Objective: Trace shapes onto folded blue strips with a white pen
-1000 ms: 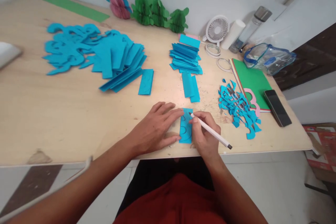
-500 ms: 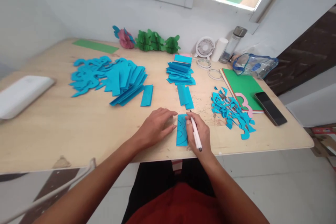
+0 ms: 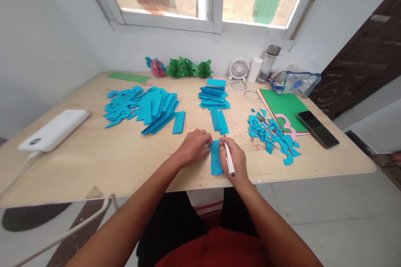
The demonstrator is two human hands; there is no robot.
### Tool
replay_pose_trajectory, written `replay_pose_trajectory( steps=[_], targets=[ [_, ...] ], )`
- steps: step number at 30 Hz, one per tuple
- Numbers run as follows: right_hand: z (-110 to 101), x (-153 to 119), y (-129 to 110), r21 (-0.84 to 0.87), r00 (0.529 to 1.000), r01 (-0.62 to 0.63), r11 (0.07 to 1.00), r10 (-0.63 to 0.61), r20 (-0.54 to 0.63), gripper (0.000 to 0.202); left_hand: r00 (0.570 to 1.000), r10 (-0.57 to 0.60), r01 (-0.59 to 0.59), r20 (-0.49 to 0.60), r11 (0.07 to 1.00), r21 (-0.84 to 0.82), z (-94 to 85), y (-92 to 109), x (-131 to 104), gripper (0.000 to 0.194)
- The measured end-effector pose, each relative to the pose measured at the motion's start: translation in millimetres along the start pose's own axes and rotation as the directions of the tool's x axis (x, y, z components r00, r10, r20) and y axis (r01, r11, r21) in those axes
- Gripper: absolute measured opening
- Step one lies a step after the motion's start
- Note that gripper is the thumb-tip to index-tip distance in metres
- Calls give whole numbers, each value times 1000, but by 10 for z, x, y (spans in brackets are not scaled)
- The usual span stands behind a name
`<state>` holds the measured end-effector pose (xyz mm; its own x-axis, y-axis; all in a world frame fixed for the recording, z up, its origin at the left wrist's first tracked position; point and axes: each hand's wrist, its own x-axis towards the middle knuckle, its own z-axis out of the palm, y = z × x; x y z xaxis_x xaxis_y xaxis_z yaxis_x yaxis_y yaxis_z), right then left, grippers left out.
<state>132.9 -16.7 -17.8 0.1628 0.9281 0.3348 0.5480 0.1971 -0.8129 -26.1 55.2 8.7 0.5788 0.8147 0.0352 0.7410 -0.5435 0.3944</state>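
A blue paper strip [image 3: 216, 162] lies near the table's front edge, in front of me. Faint marks show on its face. My left hand [image 3: 194, 146] is at its upper left edge, fingers curled and closed on that edge. The grip itself is partly hidden. In my right hand [image 3: 235, 159] is a white pen [image 3: 229, 159] with a dark end, slanting toward me. That hand rests against the strip's right side and covers part of it. Just beyond are two more blue strips [image 3: 220, 122].
Folded blue strips [image 3: 214, 97] are stacked behind. Cut blue shapes [image 3: 120, 106] and strips lie left, near a white power bank [image 3: 54, 130]. Blue scraps [image 3: 272, 131], a pink template [image 3: 286, 125], green paper [image 3: 283, 106] and a phone [image 3: 318, 128] lie right. A small fan [image 3: 239, 69] stands behind.
My left hand has curled its fingers and closed on the strip's upper left edge. The dark curved lines on the strip no longer show clearly. The head view has tilted up.
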Motion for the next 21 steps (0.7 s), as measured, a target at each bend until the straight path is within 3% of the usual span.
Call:
replay_pose_trajectory(
  steps=[9,14,18,21],
  targets=[
    [-28,12,-22,11,998,57,998,-57,38,25,994,-68,50,-82,977,-206,-53,75,-145,11],
    [-76,15,0,129,997,-63,990,66,-25,21,984,-111,67,-138,954,-293,-106,120,-148,17],
    [-116,15,29,291,982,-148,945,176,-74,23,977,-188,170,-104,972,-160,-71,136,-123,28],
    [-135,11,36,333,977,-164,929,199,-72,22,978,-202,201,-46,979,-41,2,159,-40,24]
  ],
)
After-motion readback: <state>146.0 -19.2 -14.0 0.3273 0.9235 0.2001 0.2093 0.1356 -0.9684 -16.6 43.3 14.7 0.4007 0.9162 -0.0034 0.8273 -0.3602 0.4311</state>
